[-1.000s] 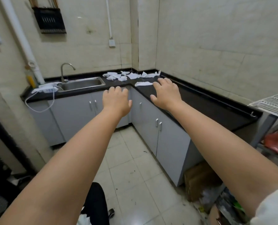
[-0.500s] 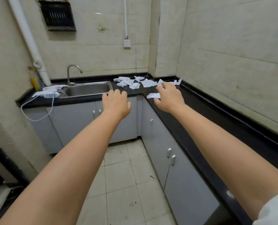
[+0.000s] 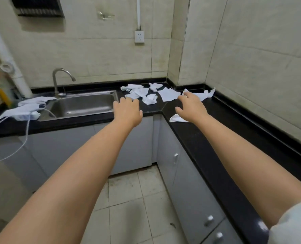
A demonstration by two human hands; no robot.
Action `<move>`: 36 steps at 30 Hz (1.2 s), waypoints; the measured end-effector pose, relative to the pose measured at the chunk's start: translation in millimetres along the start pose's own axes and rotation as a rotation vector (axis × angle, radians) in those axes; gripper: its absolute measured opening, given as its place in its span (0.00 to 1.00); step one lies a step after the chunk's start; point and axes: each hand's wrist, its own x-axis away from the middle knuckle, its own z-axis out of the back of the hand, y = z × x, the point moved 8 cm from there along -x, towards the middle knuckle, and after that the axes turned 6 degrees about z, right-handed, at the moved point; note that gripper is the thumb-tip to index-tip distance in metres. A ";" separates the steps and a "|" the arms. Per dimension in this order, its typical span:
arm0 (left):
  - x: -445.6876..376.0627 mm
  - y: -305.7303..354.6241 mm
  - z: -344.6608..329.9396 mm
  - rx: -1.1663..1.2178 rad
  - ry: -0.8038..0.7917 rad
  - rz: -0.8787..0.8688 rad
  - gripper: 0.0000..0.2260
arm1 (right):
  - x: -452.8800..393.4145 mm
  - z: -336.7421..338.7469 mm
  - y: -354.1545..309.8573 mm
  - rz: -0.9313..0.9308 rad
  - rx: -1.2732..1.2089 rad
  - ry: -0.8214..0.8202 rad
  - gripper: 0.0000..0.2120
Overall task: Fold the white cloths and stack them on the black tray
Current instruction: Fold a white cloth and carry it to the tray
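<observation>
right hand point(image 3: 190, 107) hides part of cloth point(image 3: 177, 118) | rack point(image 3: 38, 6) cut off

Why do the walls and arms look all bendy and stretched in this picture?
Head view: the wide-angle lens bows the counter and stretches both arms toward the frame's edges; the left hand, right hand and white cloths look slightly soft; the light is flat.

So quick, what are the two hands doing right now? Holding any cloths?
Left hand: open, holding nothing.
Right hand: open, fingers spread above the counter, holding nothing.
</observation>
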 end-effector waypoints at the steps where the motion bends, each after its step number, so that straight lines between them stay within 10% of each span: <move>1: -22.8 5.1 -10.9 0.008 -0.016 -0.014 0.18 | -18.5 -9.7 12.8 -0.026 -0.008 -0.013 0.21; 18: -270.2 168.3 -262.7 0.024 -0.450 -0.356 0.18 | -201.4 -226.8 245.0 -0.346 -0.153 -0.392 0.18; 36: -336.3 228.9 -379.6 0.421 -0.698 -0.561 0.11 | -244.8 -342.5 261.3 -0.349 -0.096 -0.865 0.21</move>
